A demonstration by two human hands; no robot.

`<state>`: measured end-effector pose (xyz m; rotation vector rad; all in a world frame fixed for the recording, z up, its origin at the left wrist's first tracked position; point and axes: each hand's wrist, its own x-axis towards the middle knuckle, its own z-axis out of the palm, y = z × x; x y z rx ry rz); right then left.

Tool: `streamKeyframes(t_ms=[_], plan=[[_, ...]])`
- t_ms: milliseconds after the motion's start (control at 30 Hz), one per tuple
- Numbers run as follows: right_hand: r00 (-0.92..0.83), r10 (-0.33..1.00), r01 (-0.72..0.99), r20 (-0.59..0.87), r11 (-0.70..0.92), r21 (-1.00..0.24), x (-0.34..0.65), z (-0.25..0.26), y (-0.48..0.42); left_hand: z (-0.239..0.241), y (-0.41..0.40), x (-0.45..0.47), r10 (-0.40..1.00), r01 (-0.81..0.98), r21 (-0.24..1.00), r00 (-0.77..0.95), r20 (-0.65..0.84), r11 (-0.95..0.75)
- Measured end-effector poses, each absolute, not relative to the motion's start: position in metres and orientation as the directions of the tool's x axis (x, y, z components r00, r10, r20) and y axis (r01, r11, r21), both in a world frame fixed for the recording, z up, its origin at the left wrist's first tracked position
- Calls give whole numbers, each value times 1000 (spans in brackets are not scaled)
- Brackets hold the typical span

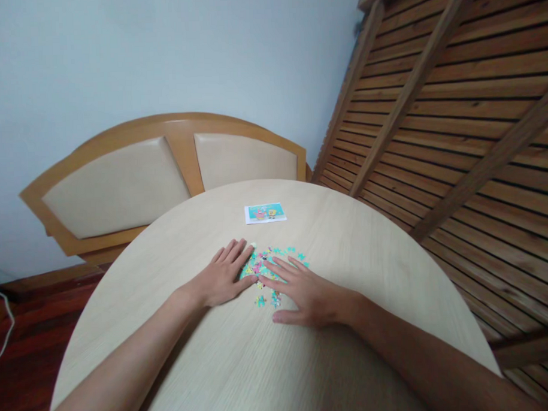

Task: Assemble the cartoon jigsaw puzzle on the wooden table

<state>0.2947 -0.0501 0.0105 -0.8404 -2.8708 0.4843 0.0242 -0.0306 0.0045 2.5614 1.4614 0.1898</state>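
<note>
A loose cluster of small jigsaw puzzle pieces (257,268), mostly teal with pink and yellow parts, lies on the round table. My left hand (225,272) rests flat at the left side of the cluster, fingers stretched forward and thumb toward the pieces. My right hand (306,288) is over the right side, its fingers spread and its thumb held apart. Some pieces are hidden under the right fingers. Nearer to me, a teal and yellow puzzle piece (260,301) lies between the hands. Neither hand grips anything that I can see.
Beyond the pieces, a picture card (265,213) with cartoon figures on teal lies on the pale wooden table (346,227). A padded wooden headboard (182,155) stands behind it against the wall. Slatted wood panelling (432,104) rises at the right. A white cable (9,322) hangs at far left.
</note>
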Motion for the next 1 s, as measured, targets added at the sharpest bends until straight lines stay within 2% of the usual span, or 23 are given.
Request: streamKeyframes(t_ms=[100, 233, 433, 700, 1000], plan=[[-861, 508, 471, 19, 812, -346, 284, 8, -62, -3, -27, 25, 871, 860, 198, 489, -52, -471], [-857, 516, 479, 15, 806, -349, 280, 7, -66, -4, -23, 27, 868, 854, 187, 496, -12, -485], [-775, 632, 598, 17, 741, -305, 291, 6, -52, -8, -20, 25, 877, 856, 199, 480, 39, -477], [-626, 780, 756, 21, 613, -231, 305, -1, -33, -6, -23, 28, 882, 867, 176, 472, 8, -466], [-708, 704, 669, 54, 693, -267, 306, 3, -30, -8, -23, 33, 901, 882, 183, 428, 76, -435]])
